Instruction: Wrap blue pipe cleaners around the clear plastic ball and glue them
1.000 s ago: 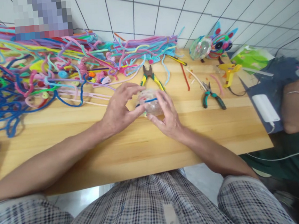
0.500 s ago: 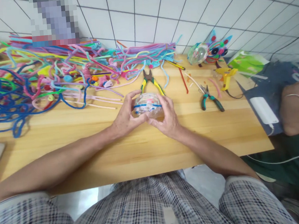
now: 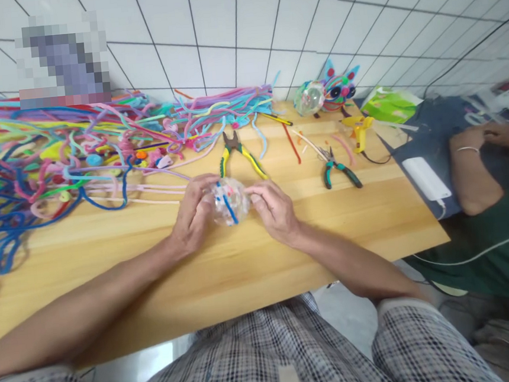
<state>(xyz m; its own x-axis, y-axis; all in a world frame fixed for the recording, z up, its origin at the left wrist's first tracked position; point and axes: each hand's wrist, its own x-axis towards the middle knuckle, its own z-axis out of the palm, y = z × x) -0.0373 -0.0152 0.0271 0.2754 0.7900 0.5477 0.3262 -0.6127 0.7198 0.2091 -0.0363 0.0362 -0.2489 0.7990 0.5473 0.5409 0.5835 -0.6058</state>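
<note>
A clear plastic ball [image 3: 232, 203] with a blue pipe-cleaner strip across it and small coloured bits showing inside is between my hands, over the front half of the table. My left hand [image 3: 193, 214] is closed around its left side, the thumb at the near face. On the other side my right hand [image 3: 276, 208] pinches at the ball's right edge with thumb and forefinger. Just beyond the ball lie yellow-and-green cutting pliers [image 3: 234, 148], jaws pointing to the wall.
Left, a tangled heap of coloured pipe cleaners [image 3: 73, 153] covers the wooden table [image 3: 261, 262]. At right are needle-nose pliers [image 3: 341, 173], a yellow glue gun [image 3: 358, 131] and a decorated clear-ball figure [image 3: 339, 91]. Another person's forearm [image 3: 475, 171] rests beyond a white box [image 3: 425, 177].
The ball has turned, so its blue strip now slants steeply instead of lying level. My right hand has shifted from wrapping the ball to pinching at its edge. The view has swung right.
</note>
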